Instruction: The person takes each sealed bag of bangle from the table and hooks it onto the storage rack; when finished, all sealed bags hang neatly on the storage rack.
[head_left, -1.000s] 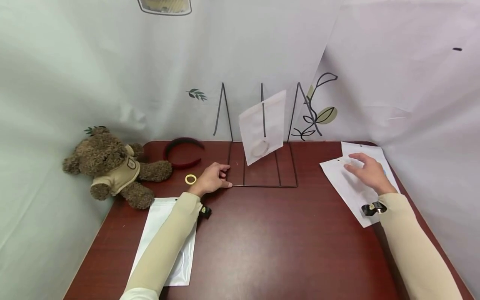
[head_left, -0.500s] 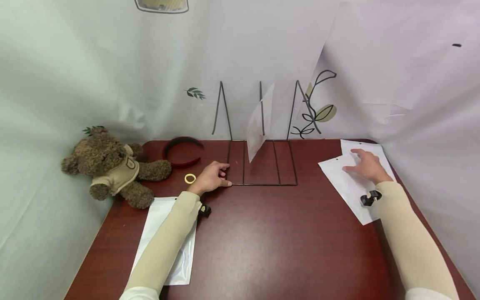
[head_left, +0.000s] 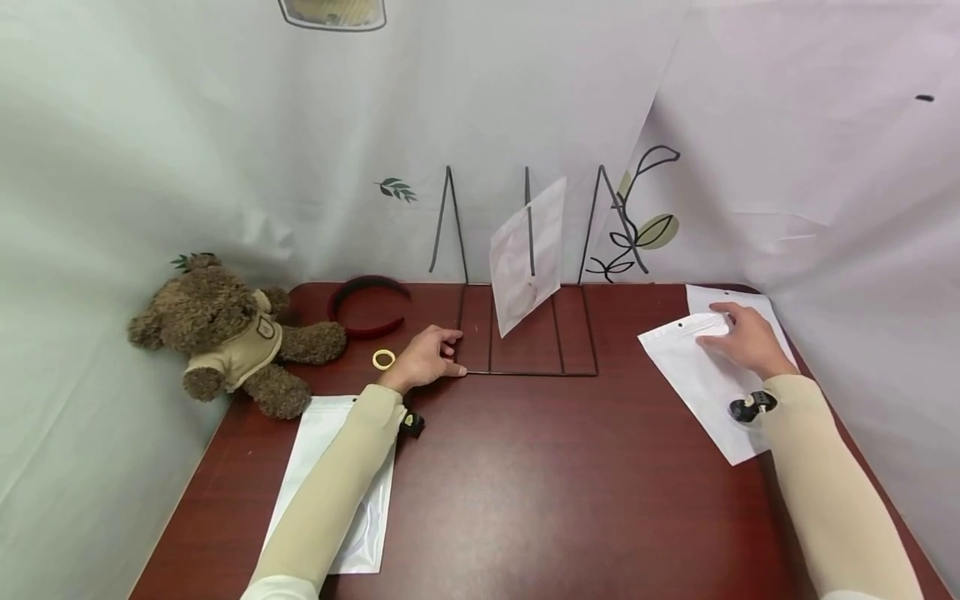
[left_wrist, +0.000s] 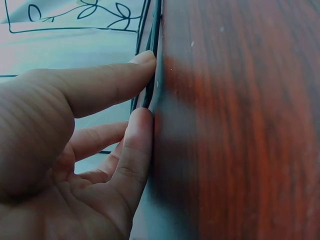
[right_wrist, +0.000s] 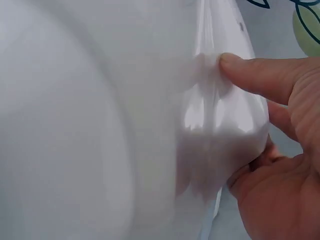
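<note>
A black wire display rack (head_left: 543, 374) with upright prongs stands at the back of the table. My left hand (head_left: 425, 358) pinches its front left corner; in the left wrist view, the thumb and a finger meet the dark wire (left_wrist: 158, 25) close to the tabletop. From the middle prong hangs a white pouch (head_left: 525, 258), turned at an angle. To the right, my right hand (head_left: 750, 340) grips another white zip pouch (head_left: 693, 375) near its top edge, thumb in front and fingers behind. That pouch (right_wrist: 150, 125) fills much of the right wrist view.
Behind the gripped pouch lies another white pouch (head_left: 738, 295). A teddy bear (head_left: 232, 333) sits at the left, beside a dark red headband (head_left: 367, 333) and a yellow ring (head_left: 383, 360). A further white pouch (head_left: 367, 533) lies partly under the left forearm. White curtains surround the table.
My right hand has closed on the pouch's top edge, which now lifts slightly. The hanging pouch has swung round and back on its prong. The left hand stays on the rack corner.
</note>
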